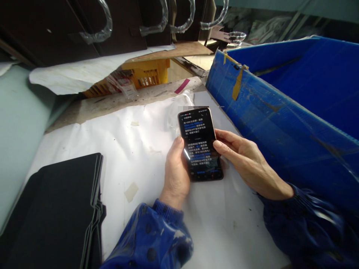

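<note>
A smartphone [200,145] with a lit dark screen full of text messages is held upright above the white-covered table. My left hand [176,172] grips its left edge, thumb along the side and the other fingers hidden behind it. On the opposite edge, my right hand [246,158] also holds the phone, its thumb at the screen's border and the fingers reaching behind. Both wrists come out of blue sleeves. To the left lies a stack of black flat sheets [61,194] with notched edges.
A large blue plastic bin [269,108] borders the right side. Behind the table are a yellow crate [148,73] and a loose white sheet [84,73]. Dark panels with clear plastic loops [159,28] stand above. Tape pieces [131,191] stick to the white table cover [151,149].
</note>
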Demonstrator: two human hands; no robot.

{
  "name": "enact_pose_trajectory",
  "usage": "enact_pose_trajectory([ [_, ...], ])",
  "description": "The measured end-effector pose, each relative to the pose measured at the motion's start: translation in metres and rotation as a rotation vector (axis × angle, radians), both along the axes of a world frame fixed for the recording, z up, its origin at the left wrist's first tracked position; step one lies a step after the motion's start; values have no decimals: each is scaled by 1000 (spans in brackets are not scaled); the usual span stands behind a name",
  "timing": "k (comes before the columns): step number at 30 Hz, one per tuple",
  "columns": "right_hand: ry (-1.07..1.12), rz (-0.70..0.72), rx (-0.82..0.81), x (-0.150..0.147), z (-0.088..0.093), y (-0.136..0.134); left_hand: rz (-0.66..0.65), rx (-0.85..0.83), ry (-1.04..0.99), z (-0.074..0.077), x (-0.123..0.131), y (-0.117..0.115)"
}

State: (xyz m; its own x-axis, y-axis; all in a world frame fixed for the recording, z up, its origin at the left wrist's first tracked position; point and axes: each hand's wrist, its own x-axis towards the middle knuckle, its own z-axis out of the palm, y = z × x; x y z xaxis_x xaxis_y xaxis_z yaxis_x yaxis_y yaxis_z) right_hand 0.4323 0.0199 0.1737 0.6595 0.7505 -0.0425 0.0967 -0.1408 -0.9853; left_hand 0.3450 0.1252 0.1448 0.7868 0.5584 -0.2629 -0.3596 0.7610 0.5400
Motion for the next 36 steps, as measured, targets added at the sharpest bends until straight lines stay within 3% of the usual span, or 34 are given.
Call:
enact_pose_trajectory([
  [18, 72, 20, 12, 0, -6, 1, 115, 96, 43, -2, 2, 2],
  [25, 96, 218, -37, -2, -1, 1, 241, -58, 74, 3, 2, 5],
  [30, 150, 240, -42, -5, 1, 2, 285, -110, 49, 2, 2, 9],
  [36, 197, 283, -40, -2, -11, 2, 312, -107, 157, 3, 3, 12],
])
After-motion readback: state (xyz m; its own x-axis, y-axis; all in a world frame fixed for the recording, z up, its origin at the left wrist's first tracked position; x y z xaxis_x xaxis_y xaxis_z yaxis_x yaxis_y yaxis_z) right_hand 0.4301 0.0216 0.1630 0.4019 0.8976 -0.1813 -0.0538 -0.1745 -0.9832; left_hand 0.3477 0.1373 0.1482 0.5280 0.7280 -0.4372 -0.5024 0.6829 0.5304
